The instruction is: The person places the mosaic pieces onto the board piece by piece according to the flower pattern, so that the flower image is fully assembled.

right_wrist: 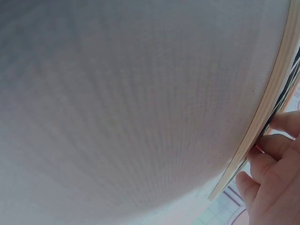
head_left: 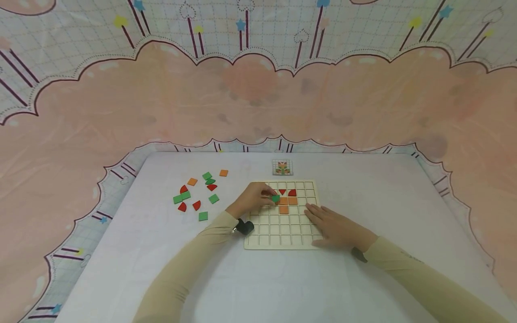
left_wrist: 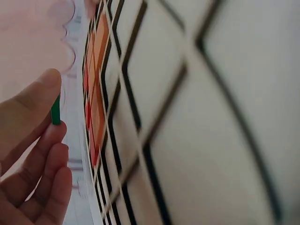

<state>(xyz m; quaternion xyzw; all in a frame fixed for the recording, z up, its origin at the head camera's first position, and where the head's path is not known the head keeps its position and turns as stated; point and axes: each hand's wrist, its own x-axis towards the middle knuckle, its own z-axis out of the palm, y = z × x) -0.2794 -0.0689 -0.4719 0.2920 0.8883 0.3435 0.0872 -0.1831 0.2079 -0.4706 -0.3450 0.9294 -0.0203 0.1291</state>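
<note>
While the left hand [head_left: 252, 199] reaches in from the lower left of the head view over the wooden grid board [head_left: 282, 237], it pinches a small green tile [head_left: 276, 198] between thumb and fingertips, holding it just above the upper middle cells of the board. The left wrist view shows the same green tile [left_wrist: 56, 110] edge-on, caught between the thumb and forefinger, with the other fingers [left_wrist: 51, 164] curled loosely below it and the board's black-lined cells filling the right of the frame.

Just right of the tile, already in the grid, lie two red pieces [head_left: 291, 193] in one row, two orange squares [head_left: 292, 201] in the row beneath, and one more orange square [head_left: 284, 209] under those. The right hand [head_left: 335, 226] lies flat on the lower right part of the board, fingers straight and close together, palm down, holding nothing; in the right wrist view its fingertips [right_wrist: 269, 150] touch the board's pale wooden edge [right_wrist: 267, 108].

Toward the left centre of the head view, well apart from the board, loose green, red and orange tiles [head_left: 198, 193] are scattered on the white table [head_left: 383, 202]. A small pattern card [head_left: 282, 167] lies just above the board's top edge. A pink patterned cloth [head_left: 258, 94] fills the upper half of the frame
</note>
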